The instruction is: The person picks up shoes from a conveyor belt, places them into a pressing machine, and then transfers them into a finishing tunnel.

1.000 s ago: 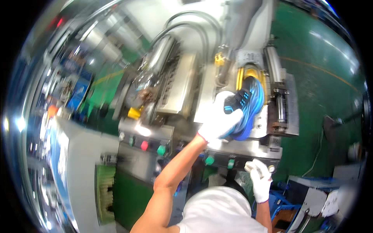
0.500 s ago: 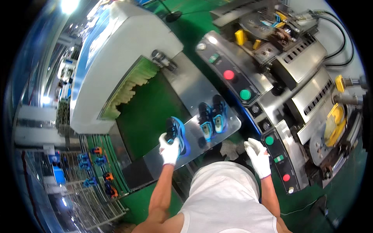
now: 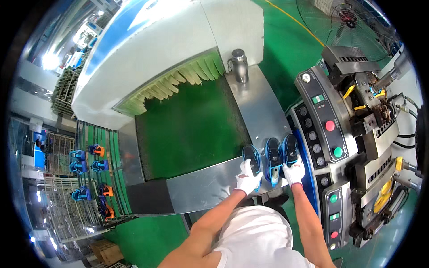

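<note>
Three black shoes with bright blue edges stand side by side at the right end of the steel ledge. My left hand (image 3: 248,177), in a white glove, is closed round the heel end of the left shoe (image 3: 251,155). The middle shoe (image 3: 273,157) rests between my hands, its pale inner heel part showing. At the right shoe (image 3: 290,146), my gloved right hand (image 3: 295,171) grips the heel end. Both hands partly cover the shoes they hold.
Ahead is a white machine housing (image 3: 156,53) with a fringed curtain (image 3: 178,80) over a green belt (image 3: 192,129). A metal flask (image 3: 239,67) stands on the steel surround (image 3: 259,102). Machines with a control panel (image 3: 324,114) flank my right; a rack (image 3: 117,167) with colourful shoes is left.
The view has turned, shifting the machines. My left hand has brought its shoe rightward beside the other two. My right hand, empty before, has taken hold of the right shoe.
</note>
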`<state>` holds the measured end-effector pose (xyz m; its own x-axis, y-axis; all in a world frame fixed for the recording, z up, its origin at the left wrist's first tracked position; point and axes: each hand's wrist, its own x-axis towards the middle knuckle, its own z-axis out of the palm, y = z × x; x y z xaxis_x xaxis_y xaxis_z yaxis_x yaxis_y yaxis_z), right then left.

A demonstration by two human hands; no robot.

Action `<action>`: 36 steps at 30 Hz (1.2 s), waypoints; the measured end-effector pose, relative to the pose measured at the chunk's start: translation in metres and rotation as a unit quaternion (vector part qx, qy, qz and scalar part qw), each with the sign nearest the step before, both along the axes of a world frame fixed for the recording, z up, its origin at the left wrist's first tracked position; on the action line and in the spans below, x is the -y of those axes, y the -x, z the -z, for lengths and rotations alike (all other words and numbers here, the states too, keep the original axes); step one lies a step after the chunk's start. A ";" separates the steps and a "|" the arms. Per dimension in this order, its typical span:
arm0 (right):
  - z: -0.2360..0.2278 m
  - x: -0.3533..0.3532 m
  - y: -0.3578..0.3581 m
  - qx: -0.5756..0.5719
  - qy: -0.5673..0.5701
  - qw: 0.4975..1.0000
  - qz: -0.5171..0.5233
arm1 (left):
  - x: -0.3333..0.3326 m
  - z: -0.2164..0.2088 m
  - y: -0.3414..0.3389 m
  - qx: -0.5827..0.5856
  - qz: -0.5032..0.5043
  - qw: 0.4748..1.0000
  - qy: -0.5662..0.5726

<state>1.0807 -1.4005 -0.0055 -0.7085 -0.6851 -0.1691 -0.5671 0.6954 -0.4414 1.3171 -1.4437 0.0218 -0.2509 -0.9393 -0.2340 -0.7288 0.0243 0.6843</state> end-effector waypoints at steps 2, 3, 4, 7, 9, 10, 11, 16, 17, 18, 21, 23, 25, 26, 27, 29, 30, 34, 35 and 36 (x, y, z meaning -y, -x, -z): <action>0.030 0.003 0.005 0.157 0.134 0.977 0.060 | 0.013 0.004 -0.005 -0.003 0.037 0.999 -0.001; 0.036 0.004 0.009 0.122 0.079 0.989 0.037 | 0.019 0.004 -0.011 -0.013 0.043 0.999 -0.025; 0.039 0.002 0.018 0.087 0.021 0.996 0.021 | 0.023 0.000 -0.011 0.009 0.052 0.997 -0.049; 0.034 0.003 0.010 0.023 0.017 1.000 -0.007 | 0.033 -0.005 -0.014 0.001 0.063 0.993 -0.100; 0.014 0.014 -0.002 -0.008 -0.052 0.998 -0.036 | 0.033 -0.002 -0.019 -0.009 0.067 0.994 -0.089; -0.002 0.024 -0.022 -0.070 -0.110 0.990 -0.053 | 0.034 0.001 -0.024 -0.022 0.062 0.994 -0.087; 0.004 0.019 -0.027 -0.009 -0.068 0.997 -0.034 | 0.034 -0.002 -0.020 -0.027 0.067 0.993 -0.098; 0.016 0.008 -0.025 0.077 -0.130 0.988 0.030 | 0.034 -0.008 -0.017 -0.015 0.093 0.990 -0.107; 0.020 0.007 -0.025 0.034 -0.147 0.988 0.026 | 0.032 -0.007 -0.016 -0.003 0.094 0.991 -0.100; 0.016 0.012 -0.030 0.009 -0.134 0.991 0.018 | 0.034 -0.005 -0.014 0.007 0.090 0.992 -0.089; 0.008 0.003 -0.038 -0.110 -0.054 0.992 0.011 | 0.034 -0.011 -0.002 -0.001 0.086 0.992 -0.094; 0.001 -0.001 -0.025 -0.109 -0.034 0.993 0.010 | 0.036 -0.005 0.005 -0.024 0.104 0.991 -0.081; -0.053 0.017 -0.023 0.024 -0.132 0.991 -0.021 | 0.042 0.010 -0.004 -0.037 0.114 0.992 -0.044; -0.062 0.010 -0.022 0.045 -0.076 0.996 -0.007 | 0.042 0.009 -0.003 -0.029 0.127 0.990 -0.046; -0.044 -0.004 -0.015 0.028 -0.055 0.998 -0.012 | 0.039 -0.010 0.009 -0.025 0.135 0.985 -0.108; -0.027 0.000 -0.014 0.067 -0.017 0.997 -0.030 | 0.046 0.010 -0.002 -0.009 0.142 0.984 -0.105; -0.014 0.000 -0.012 0.099 0.017 0.994 -0.035 | 0.046 0.021 -0.007 -0.044 0.137 0.986 -0.088; -0.057 -0.012 0.014 0.235 0.011 0.964 -0.123 | 0.054 -0.021 -0.001 0.055 0.155 0.971 -0.175; -0.062 -0.023 0.016 0.191 0.038 0.974 -0.118 | 0.059 -0.028 0.002 0.132 0.198 0.963 -0.130; -0.066 -0.030 0.012 0.152 0.065 0.979 -0.120 | 0.066 -0.018 -0.005 0.116 0.187 0.972 -0.088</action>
<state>1.0683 -1.3706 0.0606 -0.4554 -0.8554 -0.2468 -0.5360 0.4847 -0.6912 1.3225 -1.5098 0.0398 -0.4886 -0.7331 -0.4731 -0.8264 0.2149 0.5205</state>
